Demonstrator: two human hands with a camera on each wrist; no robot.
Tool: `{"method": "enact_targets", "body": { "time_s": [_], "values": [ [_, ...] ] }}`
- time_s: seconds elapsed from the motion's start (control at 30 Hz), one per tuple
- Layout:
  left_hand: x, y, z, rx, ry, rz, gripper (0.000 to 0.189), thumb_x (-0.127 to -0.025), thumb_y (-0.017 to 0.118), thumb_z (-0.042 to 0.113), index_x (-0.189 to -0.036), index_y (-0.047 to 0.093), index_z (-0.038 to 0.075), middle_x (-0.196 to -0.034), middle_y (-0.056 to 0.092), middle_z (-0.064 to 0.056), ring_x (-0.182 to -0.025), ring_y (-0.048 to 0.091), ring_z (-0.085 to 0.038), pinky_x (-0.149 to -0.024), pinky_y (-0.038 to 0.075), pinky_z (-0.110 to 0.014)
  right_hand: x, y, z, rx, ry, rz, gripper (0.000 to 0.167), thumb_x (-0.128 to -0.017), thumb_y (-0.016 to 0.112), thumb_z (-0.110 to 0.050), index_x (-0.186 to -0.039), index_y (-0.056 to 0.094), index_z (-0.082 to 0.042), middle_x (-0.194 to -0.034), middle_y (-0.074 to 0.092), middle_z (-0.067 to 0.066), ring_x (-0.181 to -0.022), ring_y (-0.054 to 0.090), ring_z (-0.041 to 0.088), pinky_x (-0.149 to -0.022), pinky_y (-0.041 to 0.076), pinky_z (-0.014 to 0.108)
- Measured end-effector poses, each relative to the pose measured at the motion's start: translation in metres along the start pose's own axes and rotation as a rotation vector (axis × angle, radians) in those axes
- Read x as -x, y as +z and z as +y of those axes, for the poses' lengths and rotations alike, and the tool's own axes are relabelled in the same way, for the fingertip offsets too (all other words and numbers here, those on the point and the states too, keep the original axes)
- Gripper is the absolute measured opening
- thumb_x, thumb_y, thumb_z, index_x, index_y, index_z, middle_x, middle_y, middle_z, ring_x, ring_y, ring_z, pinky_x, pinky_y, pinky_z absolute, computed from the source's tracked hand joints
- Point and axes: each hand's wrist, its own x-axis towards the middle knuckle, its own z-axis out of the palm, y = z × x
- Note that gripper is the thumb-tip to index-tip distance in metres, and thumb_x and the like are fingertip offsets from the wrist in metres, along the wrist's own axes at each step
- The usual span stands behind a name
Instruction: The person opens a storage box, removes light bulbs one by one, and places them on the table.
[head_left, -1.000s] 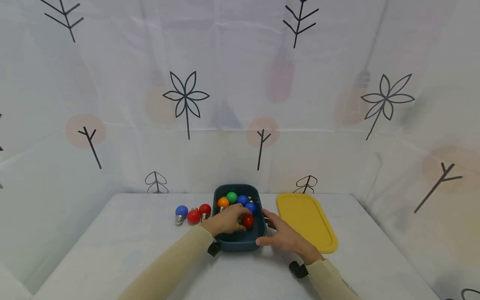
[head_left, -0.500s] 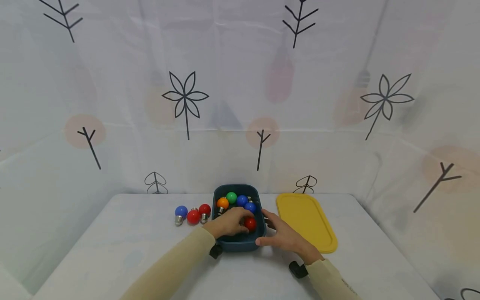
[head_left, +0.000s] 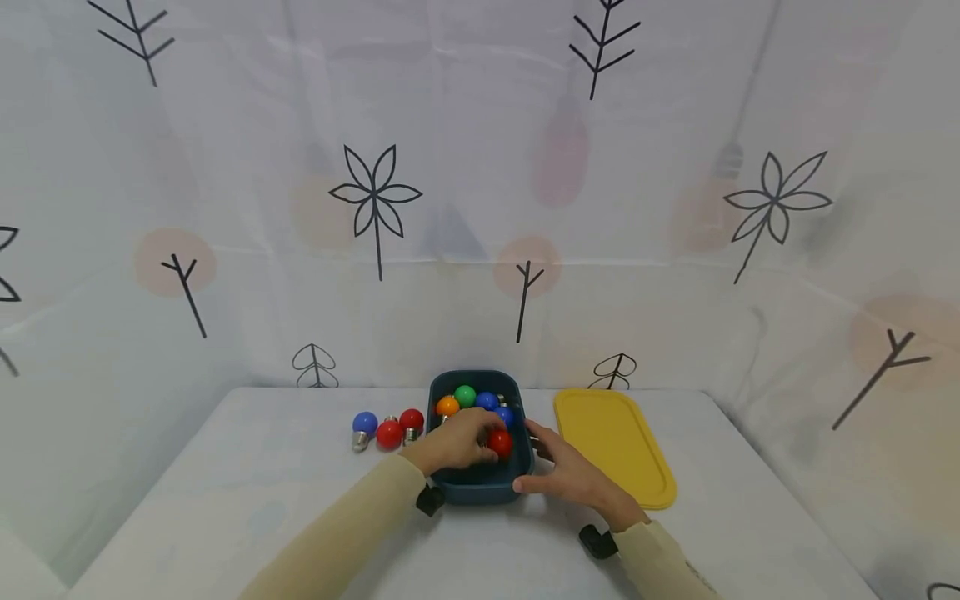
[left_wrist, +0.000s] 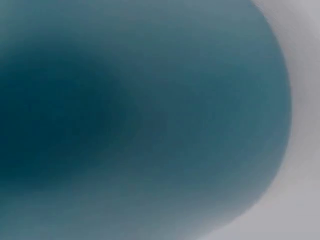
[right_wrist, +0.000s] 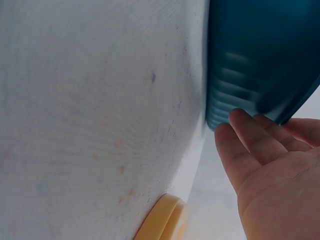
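Observation:
A dark teal bin (head_left: pixel 483 495) holds several coloured light bulbs: a green bulb (head_left: pixel 465 396), an orange bulb (head_left: pixel 447 407) and blue ones (head_left: pixel 487 402) towards its far end. My left hand (head_left: pixel 453 439) reaches into it, fingers curled around the base end of a red light bulb (head_left: pixel 501 444); the grip itself is partly hidden. At the bin's right side, my right hand (head_left: pixel 562 472) touches the outer wall with fairly straight fingers, thumb near the front corner. In the right wrist view these fingers (right_wrist: pixel 250 137) rest against the bin's ribbed wall. Blurred teal wall (left_wrist: pixel 215 115) fills most of the left wrist view.
Left of the bin on the white table (head_left: pixel 195 492) lie a blue bulb (head_left: pixel 364 423) and two red bulbs (head_left: pixel 389 434). A yellow lid (head_left: pixel 618 450) lies flat to the right, behind my right hand. A patterned cloth backdrop (head_left: pixel 450 308) stands behind the table.
My left hand and the red bulb shift slightly towards the bin's near right side, then back a little. The right hand stays at the bin's side.

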Motion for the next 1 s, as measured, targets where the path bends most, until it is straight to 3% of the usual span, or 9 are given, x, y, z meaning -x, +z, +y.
{"method": "enact_targets", "body": {
  "time_s": [0.17, 0.43, 0.73, 1.0],
  "values": [
    [0.012, -0.012, 0.001, 0.061, -0.025, 0.070, 0.047, -0.085, 0.073, 0.029, -0.128, 0.056, 0.020, -0.123, 0.057, 0.003, -0.098, 0.055, -0.013, -0.081, 0.054, -0.028, -0.001, 0.002, 0.001, 0.018, 0.010, 0.010, 0.097, -0.079, 0.075, -0.043, -0.152, 0.020, -0.013, -0.155, 0.025, 0.011, -0.135, 0.036, 0.037, -0.104, 0.035, 0.054],
    [0.037, -0.034, -0.009, 0.115, 0.039, 0.183, 0.049, -0.086, 0.073, 0.024, -0.129, 0.054, 0.010, -0.115, 0.055, -0.002, -0.094, 0.055, -0.017, -0.078, 0.052, -0.026, 0.001, 0.002, -0.003, 0.008, 0.034, 0.006, 0.098, -0.077, 0.077, -0.043, -0.152, 0.021, -0.014, -0.155, 0.025, 0.012, -0.134, 0.036, 0.037, -0.104, 0.035, 0.055],
    [0.069, -0.051, -0.027, 0.111, 0.066, 0.262, 0.049, -0.085, 0.074, 0.018, -0.129, 0.055, 0.009, -0.118, 0.057, -0.003, -0.094, 0.056, -0.017, -0.078, 0.054, -0.027, 0.000, 0.003, -0.003, 0.006, 0.027, 0.010, 0.098, -0.077, 0.078, -0.041, -0.152, 0.022, -0.014, -0.155, 0.025, 0.013, -0.134, 0.035, 0.038, -0.105, 0.034, 0.055],
    [0.098, -0.059, -0.041, 0.082, 0.007, 0.308, 0.048, -0.083, 0.076, 0.017, -0.127, 0.058, 0.013, -0.118, 0.059, 0.001, -0.093, 0.056, -0.015, -0.078, 0.053, -0.028, 0.001, 0.002, 0.000, 0.031, 0.042, 0.024, 0.099, -0.077, 0.077, -0.044, -0.152, 0.020, -0.014, -0.155, 0.024, 0.013, -0.135, 0.035, 0.037, -0.106, 0.034, 0.054]
  ]
}}
